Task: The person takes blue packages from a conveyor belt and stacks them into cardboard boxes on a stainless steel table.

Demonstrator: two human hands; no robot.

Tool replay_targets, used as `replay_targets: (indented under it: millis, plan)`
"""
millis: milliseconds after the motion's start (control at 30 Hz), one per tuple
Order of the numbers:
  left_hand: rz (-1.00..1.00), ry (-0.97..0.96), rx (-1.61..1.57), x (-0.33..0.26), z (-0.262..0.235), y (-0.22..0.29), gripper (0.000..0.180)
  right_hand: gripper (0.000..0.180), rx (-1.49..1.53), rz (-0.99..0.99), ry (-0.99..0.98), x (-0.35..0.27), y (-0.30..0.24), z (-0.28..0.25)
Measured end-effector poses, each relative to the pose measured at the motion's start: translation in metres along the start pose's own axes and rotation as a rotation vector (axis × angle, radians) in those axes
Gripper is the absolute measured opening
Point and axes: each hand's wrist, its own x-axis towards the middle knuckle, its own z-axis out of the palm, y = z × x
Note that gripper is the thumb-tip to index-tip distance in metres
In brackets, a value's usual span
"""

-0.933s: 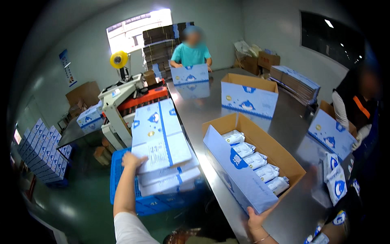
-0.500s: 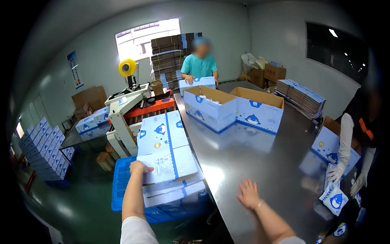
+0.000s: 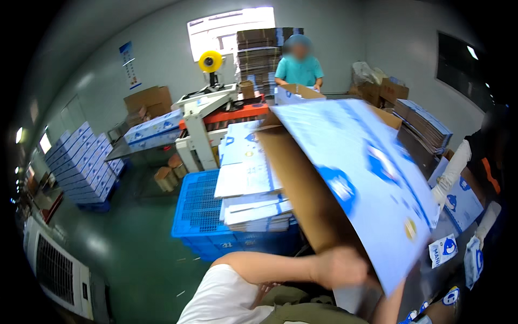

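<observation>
A white-and-blue cardboard box (image 3: 356, 167), partly unfolded and tilted, is raised in front of me, with its brown inside showing on the left. Closed around its near lower edge is my left hand (image 3: 340, 267), somewhat blurred, its arm reaching across from the left. My right forearm (image 3: 389, 305) comes up under the box's right corner; the box hides the right hand's fingers. Left of the raised box, flattened boxes (image 3: 253, 208) lie stacked over a blue plastic crate (image 3: 195, 227).
Behind the stack stands a tape-sealing machine (image 3: 199, 129) with a yellow tape roll (image 3: 210, 61). A person in teal (image 3: 298, 67) stands at the far side of the metal table. At right, gloved arms (image 3: 453, 167) work near a box (image 3: 464, 202) and white packets (image 3: 443, 251).
A box has come up off the stack and partly opened out. My left hand has moved right with it; my right forearm is now below it. The view has turned left.
</observation>
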Motion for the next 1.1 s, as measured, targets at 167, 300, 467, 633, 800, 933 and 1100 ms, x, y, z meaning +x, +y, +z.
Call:
replay_targets:
  millis: [167, 300, 467, 633, 800, 933, 1100]
  plan:
    - [-0.356, -0.356, -0.405, -0.042, 0.020, 0.072, 0.012, 0.033, -0.068, -0.069, 0.005, 0.023, -0.034, -0.070]
    - [-0.785, -0.299, -0.418, -0.065, -0.041, -0.011, 0.036, 0.036, -0.511, -0.603, -0.277, 0.037, -0.167, -0.054]
    - [-0.962, 0.057, -0.008, 0.011, -0.117, -0.138, 0.076, 0.031, -1.115, -0.677, -1.130, 0.007, -0.153, 0.045]
    - [-0.587, -0.976, -0.069, 0.102, -0.104, -0.135, 0.072, 0.035, -1.415, -0.196, -1.311, 0.016, -0.121, 0.025]
    - [-0.511, -1.177, -0.402, 0.112, -0.084, -0.144, 0.059, 0.028, -1.378, -0.241, -1.282, 0.013, -0.123, 0.025]
    - [-0.794, -1.333, -0.531, 0.124, -0.081, -0.178, 0.057, 0.024, -1.299, -0.278, -1.247, 0.020, -0.111, 0.031]
    - [-0.710, -0.744, -0.492, 0.116, -0.127, -0.244, 0.110, 0.022, -1.304, -0.275, -1.223, 0.021, -0.117, 0.029]
